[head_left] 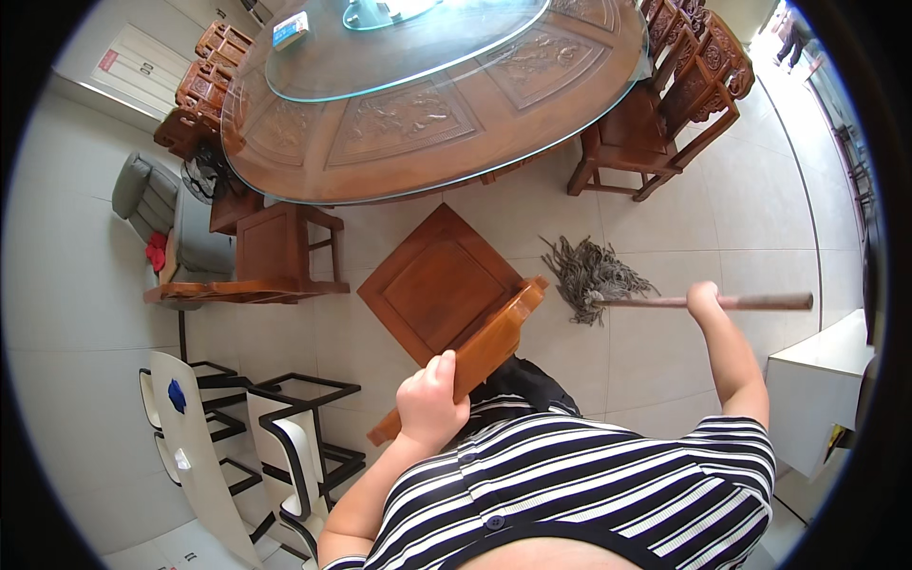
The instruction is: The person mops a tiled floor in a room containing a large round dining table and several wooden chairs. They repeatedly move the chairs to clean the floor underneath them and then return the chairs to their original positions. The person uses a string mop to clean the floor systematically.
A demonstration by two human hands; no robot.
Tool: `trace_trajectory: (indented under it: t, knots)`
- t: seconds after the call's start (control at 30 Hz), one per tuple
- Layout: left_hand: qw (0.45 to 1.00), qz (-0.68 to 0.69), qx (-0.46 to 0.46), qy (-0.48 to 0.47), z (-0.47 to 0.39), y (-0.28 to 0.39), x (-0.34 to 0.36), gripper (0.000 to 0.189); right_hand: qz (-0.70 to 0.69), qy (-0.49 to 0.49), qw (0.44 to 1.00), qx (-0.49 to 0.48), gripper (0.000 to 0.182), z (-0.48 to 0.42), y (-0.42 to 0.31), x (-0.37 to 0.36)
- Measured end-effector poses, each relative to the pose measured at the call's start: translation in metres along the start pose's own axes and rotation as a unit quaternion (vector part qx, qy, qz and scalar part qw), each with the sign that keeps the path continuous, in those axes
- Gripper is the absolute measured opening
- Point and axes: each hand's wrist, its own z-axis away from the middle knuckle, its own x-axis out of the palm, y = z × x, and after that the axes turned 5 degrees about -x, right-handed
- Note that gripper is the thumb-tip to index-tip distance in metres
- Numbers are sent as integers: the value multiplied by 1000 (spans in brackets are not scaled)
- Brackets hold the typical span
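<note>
My left hand [432, 399] is closed around the top rail of a wooden chair [442, 285], whose square seat stands turned at an angle in front of me. My right hand [704, 298] grips the wooden handle of a string mop [591, 276]. The mop's grey strands lie spread on the tiled floor [659, 249], to the right of the chair. Its handle points off to the right, nearly level in the view.
A carved wooden round table [399, 121] with a glass top stands ahead. Carved chairs [641, 128] flank it. At left are a grey recliner [203, 221], a fan [199, 174] and black-framed white chairs [299, 442]; at right, a white cabinet [812, 399]. A person [792, 39] stands far off.
</note>
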Motion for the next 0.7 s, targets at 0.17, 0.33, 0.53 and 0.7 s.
trace_trajectory:
  t: [0.17, 0.33, 0.53, 0.7]
  knots:
    - [997, -12, 75, -25, -51, -9, 1, 52, -30, -1, 1000, -3, 25, 23, -12, 2]
    - [983, 15, 179, -35, -124, -6, 6, 52, -39, 16, 999, -3, 24, 15, -40, -26]
    - [968, -22, 244, -46, -210, 6, 13, 40, -40, 2, 999, -9, 24, 21, -72, -54]
    - [963, -40, 260, -58, -269, 13, 5, 30, -52, -7, 999, -10, 26, 25, -81, -32]
